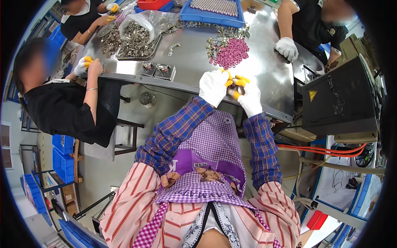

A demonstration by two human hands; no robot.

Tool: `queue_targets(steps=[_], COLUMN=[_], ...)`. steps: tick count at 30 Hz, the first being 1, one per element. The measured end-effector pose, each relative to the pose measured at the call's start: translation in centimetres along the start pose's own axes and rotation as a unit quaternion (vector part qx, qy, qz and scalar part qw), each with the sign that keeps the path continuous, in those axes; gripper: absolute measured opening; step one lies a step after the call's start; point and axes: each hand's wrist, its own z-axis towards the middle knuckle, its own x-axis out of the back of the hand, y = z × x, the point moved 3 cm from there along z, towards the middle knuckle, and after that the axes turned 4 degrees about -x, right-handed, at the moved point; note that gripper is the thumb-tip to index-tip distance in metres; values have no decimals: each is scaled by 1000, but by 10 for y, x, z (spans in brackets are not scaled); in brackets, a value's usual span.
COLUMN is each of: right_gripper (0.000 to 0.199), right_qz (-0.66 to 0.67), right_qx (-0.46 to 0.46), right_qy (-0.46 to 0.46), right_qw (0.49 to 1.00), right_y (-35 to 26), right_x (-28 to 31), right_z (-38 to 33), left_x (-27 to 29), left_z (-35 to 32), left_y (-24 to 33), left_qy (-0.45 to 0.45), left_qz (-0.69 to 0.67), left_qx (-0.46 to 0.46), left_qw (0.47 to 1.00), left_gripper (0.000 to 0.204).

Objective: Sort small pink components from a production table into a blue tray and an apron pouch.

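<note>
My left hand [214, 87] and my right hand [250, 97], in white gloves with yellow fingertips, meet over the table's near edge. Their fingers pinch together around a small dark piece [234, 87], mostly hidden by the fingertips, so its kind is unclear. Just beyond them lies a heap of pink rings [232, 53] on the metal table [188, 53]. Small metal fittings [213, 46] are spread along the heap's left and far sides. A few loose fittings [174, 48] lie further left.
A blue tray [185, 17] with rows of pink-ended pieces stands at the back. Far left, a metal tray [144, 53] and plastic bag hold metal parts. Two small metal blocks [165, 72] sit by the table edge. Co-workers are left and right; a dark metal cabinet [339, 103] stands right.
</note>
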Motion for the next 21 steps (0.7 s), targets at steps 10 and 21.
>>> queue_targets(steps=[10,21], right_gripper=[46,43], right_qz=[-292,-399], right_qx=[-142,-335], right_qy=[11,153], right_qw=[946,839], right_y=[-6,100], right_x=[24,95], right_z=[-5,51], left_x=[45,47], left_z=[0,-41], left_y=[-48,-284], left_qy=[164,92], left_qz=[-79,-20], left_qx=[100,408], left_qw=[978,908], left_gripper=[31,48])
